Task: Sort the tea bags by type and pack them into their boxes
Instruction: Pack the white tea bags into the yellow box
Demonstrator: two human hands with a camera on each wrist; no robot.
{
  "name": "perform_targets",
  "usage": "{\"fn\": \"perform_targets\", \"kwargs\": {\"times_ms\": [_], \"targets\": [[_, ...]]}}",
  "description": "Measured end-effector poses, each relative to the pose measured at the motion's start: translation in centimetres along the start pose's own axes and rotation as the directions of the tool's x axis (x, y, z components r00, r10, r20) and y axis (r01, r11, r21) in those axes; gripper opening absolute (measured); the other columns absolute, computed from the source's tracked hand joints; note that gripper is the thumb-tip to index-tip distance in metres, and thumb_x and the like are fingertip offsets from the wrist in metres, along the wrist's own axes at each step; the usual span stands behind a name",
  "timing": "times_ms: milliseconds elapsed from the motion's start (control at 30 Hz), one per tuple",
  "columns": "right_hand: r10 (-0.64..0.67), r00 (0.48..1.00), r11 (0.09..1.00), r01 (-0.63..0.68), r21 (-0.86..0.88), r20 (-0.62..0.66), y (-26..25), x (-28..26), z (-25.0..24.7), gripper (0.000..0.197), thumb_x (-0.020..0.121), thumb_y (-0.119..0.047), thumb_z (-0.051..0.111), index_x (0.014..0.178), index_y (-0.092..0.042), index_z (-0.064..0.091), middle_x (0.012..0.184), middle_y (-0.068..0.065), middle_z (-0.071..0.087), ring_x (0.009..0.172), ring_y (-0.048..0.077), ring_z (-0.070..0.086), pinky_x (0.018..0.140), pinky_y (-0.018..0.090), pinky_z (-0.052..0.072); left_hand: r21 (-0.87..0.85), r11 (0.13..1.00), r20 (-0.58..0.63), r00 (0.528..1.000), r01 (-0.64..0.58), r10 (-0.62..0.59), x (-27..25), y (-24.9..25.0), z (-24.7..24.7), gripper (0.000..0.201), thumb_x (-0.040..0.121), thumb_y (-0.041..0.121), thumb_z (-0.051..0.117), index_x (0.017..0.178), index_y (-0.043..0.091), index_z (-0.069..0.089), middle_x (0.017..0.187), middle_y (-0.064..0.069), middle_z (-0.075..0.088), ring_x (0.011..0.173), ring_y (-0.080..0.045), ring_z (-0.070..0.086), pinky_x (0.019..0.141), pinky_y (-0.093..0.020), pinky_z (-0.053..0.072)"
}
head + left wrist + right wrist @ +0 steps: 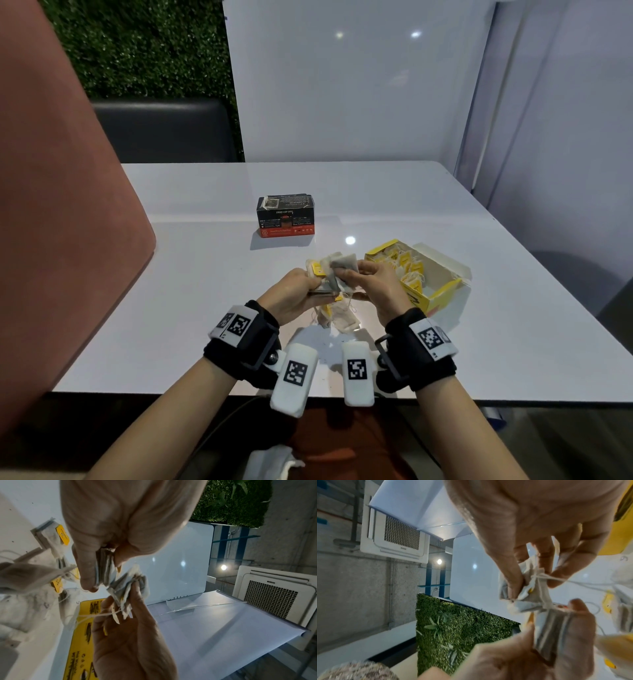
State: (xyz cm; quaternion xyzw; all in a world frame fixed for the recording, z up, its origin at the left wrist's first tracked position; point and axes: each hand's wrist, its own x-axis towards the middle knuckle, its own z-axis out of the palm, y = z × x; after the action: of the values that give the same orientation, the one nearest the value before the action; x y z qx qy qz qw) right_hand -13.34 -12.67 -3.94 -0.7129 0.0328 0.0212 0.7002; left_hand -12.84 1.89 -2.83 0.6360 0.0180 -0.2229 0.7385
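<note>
Fingers (89, 574) of the left hand (291, 294) pinch a flat stack of tea bags (104, 568); the right hand (376, 287) pinches a crumpled bunch (130, 588). Both are held above the table (479, 342). Yellow box (421, 274) at 3 o'clock: open, part filled. Black box (285, 216) at 12 o'clock: closed. Loose bags (339, 318) lie beneath the hands. Judged past halfway.

White table (376, 192), glossy white wall panels (342, 85), green hedge wall (137, 44).

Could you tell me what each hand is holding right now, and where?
The left hand pinches a stack of tea bags by its edge; the right hand pinches another tea bag at its end.
</note>
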Motion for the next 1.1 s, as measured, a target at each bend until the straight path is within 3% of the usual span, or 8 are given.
{"fn": "perform_targets", "kwargs": {"times_ms": [100,300,500,667,800,933,1000,1100], "targets": [[-0.018,0.999,0.999,0.015,0.048,0.051,-0.5,-0.4,-1.0,0.016,0.083,-0.012,0.066,0.098,-0.009,0.069,0.09,0.009,0.068,0.086,0.022,0.061,0.085,0.047,0.052,0.003,0.999,-0.029,0.999,0.033,-0.033,0.0,0.1,-0.1,0.023,0.096,-0.005,0.033,0.089,-0.006,0.056,0.094,-0.019,0.061,0.085,-0.023,0.062,0.075,-0.026,0.056],[-0.271,0.96,0.958,0.276,-0.083,0.073,-2.6,-0.8,-1.7,0.015,0.077,0.004,0.065,0.092,0.003,0.067,0.08,0.013,0.067,0.068,0.011,0.061,0.059,0.02,0.049,-0.108,0.985,0.04,0.991,0.134,-0.131,-0.8,1.1,-0.1,0.024,0.098,0.0,0.032,0.094,-0.01,0.053,0.095,-0.024,0.059,0.086,-0.032,0.062,0.071,-0.033,0.058],[-0.278,0.96,0.948,0.268,-0.173,-0.036,-2.9,-1.1,-1.7,0.011,0.078,-0.005,0.069,0.088,-0.008,0.069,0.086,0.014,0.07,0.075,0.022,0.064,0.06,0.032,0.053,-0.145,0.985,0.015,0.996,0.093,-0.092,-1.0,1.1,0.3,0.023,0.098,0.001,0.031,0.099,-0.009,0.051,0.098,-0.022,0.058,0.086,-0.031,0.062,0.078,-0.032,0.055],[-0.572,0.817,0.612,0.368,-0.7,-0.07,-3.4,-1.6,0.1,0.008,0.077,-0.004,0.061,0.078,-0.01,0.056,0.073,0.004,0.058,0.069,0.022,0.049,0.058,0.029,0.032,-0.131,0.99,-0.026,0.998,0.051,-0.054,-0.9,0.5,1.3,0.022,0.098,0.0,0.032,0.097,-0.01,0.051,0.097,-0.021,0.058,0.086,-0.029,0.062,0.077,-0.028,0.055],[-0.544,0.833,0.414,0.371,-0.831,0.101,-3.6,-2.3,1.3,0.004,0.086,-0.009,0.055,0.088,-0.007,0.058,0.079,0.007,0.057,0.075,0.022,0.046,0.06,0.031,0.032,-0.085,0.996,0.014,0.999,-0.03,0.032,-1.3,0.8,2.3,0.028,0.095,-0.005,0.029,0.098,-0.006,0.057,0.097,-0.019,0.061,0.091,-0.025,0.06,0.085,-0.033,0.052],[-0.479,0.872,0.505,0.371,-0.779,0.104,-3.9,-2.4,1.6,0.019,0.083,-0.016,0.057,0.066,-0.016,0.05,0.065,0.004,0.052,0.065,0.022,0.047,0.05,0.031,0.031,-0.184,0.982,0.05,0.997,-0.054,0.064,-1.8,1.0,2.5,0.035,0.09,-0.012,0.025,0.079,-0.001,0.055,0.073,-0.011,0.059,0.069,-0.017,0.059,0.066,-0.027,0.053],[-0.425,0.902,0.651,0.364,-0.666,0.078,-4.2,-2.2,1.1,0.024,0.081,-0.017,0.061,0.06,-0.013,0.051,0.061,0.009,0.054,0.061,0.019,0.047,0.051,0.032,0.034,-0.259,0.966,0.071,0.997,-0.011,0.03,-1.8,1.0,2.0,0.032,0.091,-0.011,0.023,0.092,-0.006,0.055,0.081,-0.016,0.062,0.073,-0.02,0.062,0.072,-0.03,0.054],[-0.347,0.936,0.887,0.346,-0.304,0.055,-5.0,-2.4,0.1,0.012,0.083,-0.019,0.065,0.079,-0.008,0.07,0.074,0.009,0.069,0.062,0.011,0.054,0.05,0.027,0.042,-0.348,0.936,0.073,0.997,0.057,-0.034,-1.6,0.8,1.3,0.03,0.093,-0.008,0.026,0.116,-0.016,0.044,0.099,-0.026,0.059,0.09,-0.033,0.061,0.081,-0.036,0.056]]}}
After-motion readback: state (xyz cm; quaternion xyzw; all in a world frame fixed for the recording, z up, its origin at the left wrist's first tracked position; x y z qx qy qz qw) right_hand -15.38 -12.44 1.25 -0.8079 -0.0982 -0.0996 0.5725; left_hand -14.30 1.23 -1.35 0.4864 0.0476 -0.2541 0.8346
